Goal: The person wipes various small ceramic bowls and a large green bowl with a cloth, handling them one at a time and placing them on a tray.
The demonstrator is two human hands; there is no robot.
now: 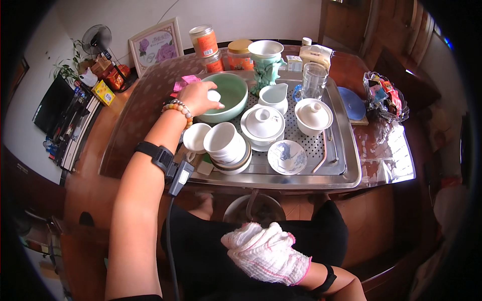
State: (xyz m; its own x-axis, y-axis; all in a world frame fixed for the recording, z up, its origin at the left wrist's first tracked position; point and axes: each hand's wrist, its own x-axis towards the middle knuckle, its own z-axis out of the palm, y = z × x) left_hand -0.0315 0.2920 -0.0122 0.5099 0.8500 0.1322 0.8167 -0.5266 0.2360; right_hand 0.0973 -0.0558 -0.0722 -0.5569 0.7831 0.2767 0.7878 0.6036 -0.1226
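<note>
My left hand reaches over the rim of a pale green bowl, its fingers around a small rounded white piece, probably a cup. A white cloth with pink edging covers my right hand above my lap, hiding the fingers. Near my left wrist stand a white cup with a handle and a stack of white cups. To their right are a lidded white gaiwan, a second gaiwan, a blue-patterned small bowl and a pale pitcher.
The tea things stand on a perforated metal tray on a dark wooden table. Behind are a green sculpted vase-like stand, a glass mug and orange-labelled jars. A basket of packets sits right. A metal basin is below the table edge.
</note>
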